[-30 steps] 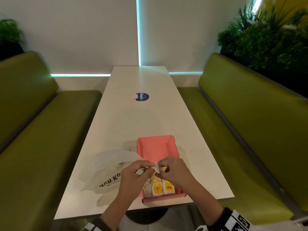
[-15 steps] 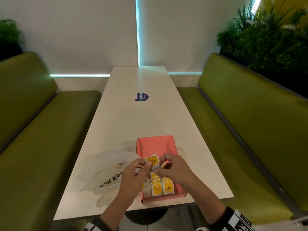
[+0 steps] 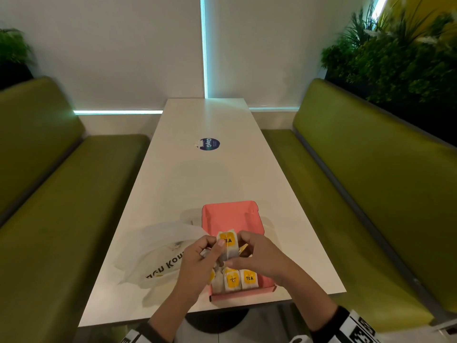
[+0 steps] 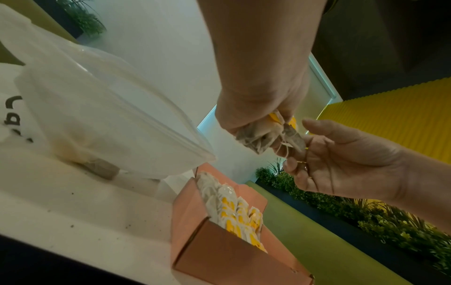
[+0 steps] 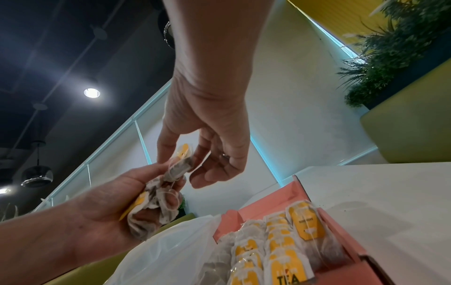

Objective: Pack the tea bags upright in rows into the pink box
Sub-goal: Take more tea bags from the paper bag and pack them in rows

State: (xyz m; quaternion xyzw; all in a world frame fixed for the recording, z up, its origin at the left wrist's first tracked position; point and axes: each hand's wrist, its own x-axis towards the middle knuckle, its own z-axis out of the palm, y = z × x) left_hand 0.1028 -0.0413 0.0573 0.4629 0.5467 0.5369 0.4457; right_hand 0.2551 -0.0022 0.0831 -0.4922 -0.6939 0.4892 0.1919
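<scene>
Tea bag held above pink box

Left hand (image 3: 195, 262) grip holds bunched tea bags (image 5: 151, 210); right hand (image 3: 257, 256) grip pinches one tea bag (image 3: 228, 246) above the pink box (image 3: 230, 216), part-filled, on the tabletop (image 3: 197, 181).

box (image 3: 231, 215): on the table (image 3: 197, 174), at its near end
packed tea bags (image 3: 238, 279): upright in the box's near part
plastic bag (image 3: 158, 253): on the table, just left of the box
both hands (image 3: 197, 263), (image 3: 259, 256): above the box, a tea bag (image 3: 228, 245) between them
round sticker (image 3: 209, 144): farther back, mid-table
benches (image 3: 61, 206): either side of the table
</scene>
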